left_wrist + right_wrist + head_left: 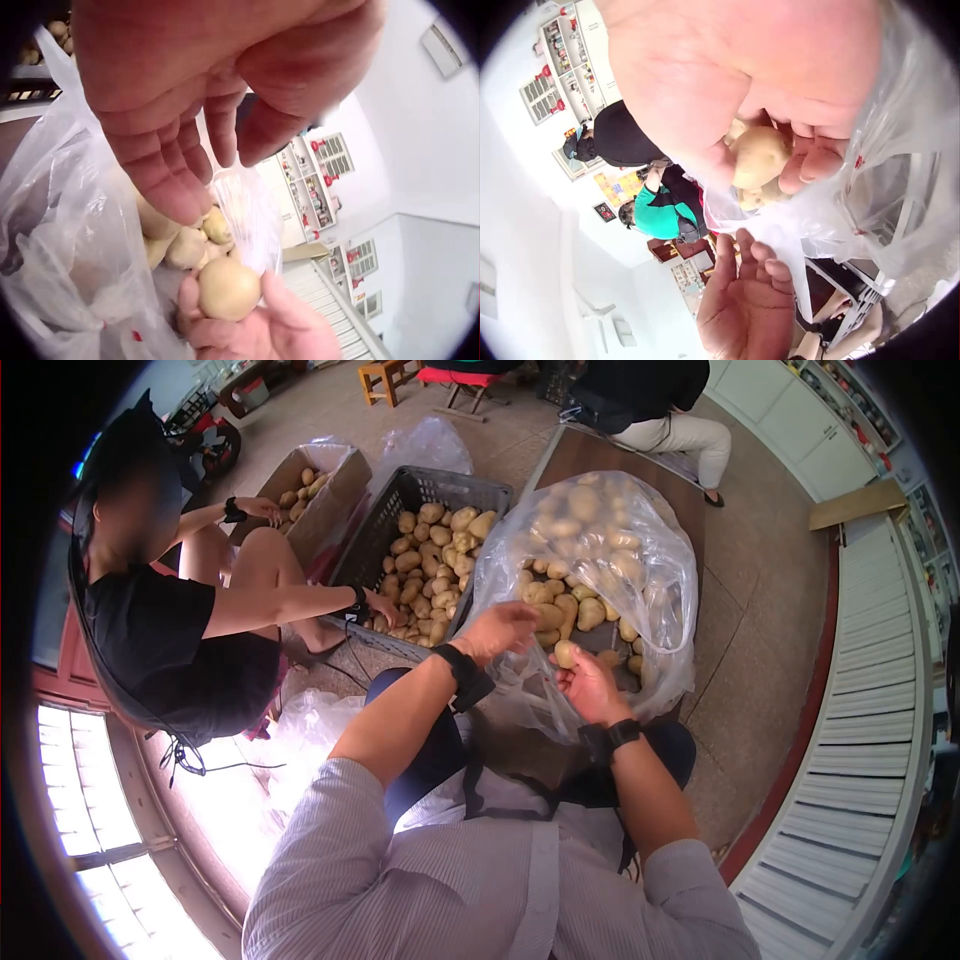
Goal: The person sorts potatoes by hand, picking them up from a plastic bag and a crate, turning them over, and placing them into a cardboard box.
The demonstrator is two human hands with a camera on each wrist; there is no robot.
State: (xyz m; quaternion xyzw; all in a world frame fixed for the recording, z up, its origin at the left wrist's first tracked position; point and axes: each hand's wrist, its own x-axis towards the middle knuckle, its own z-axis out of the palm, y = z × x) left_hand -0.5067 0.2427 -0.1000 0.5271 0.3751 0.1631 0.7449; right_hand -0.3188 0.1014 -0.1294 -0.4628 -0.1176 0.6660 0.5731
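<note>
My right hand (592, 688) grips a pale yellow potato (566, 653) between thumb and fingers, over the near side of a clear plastic bag (665, 600). In the left wrist view the same potato (229, 289) looks round and smooth. Just left of it, my left hand (503, 630) is in the air by the bag's mouth, fingers loosely bent around nothing. The right wrist view shows that left hand (750, 307) with its palm turned up. Loose potatoes (590, 612) lie inside the bag, some seen through the plastic.
A dark crate (375, 510) full of potatoes stands left of the bag, and a box (340, 500) holding more is beyond it. At the left a seated person (170, 620) reaches into the crate. Another person (650, 410) sits at the far end. White slatted panelling (850, 760) runs along the right.
</note>
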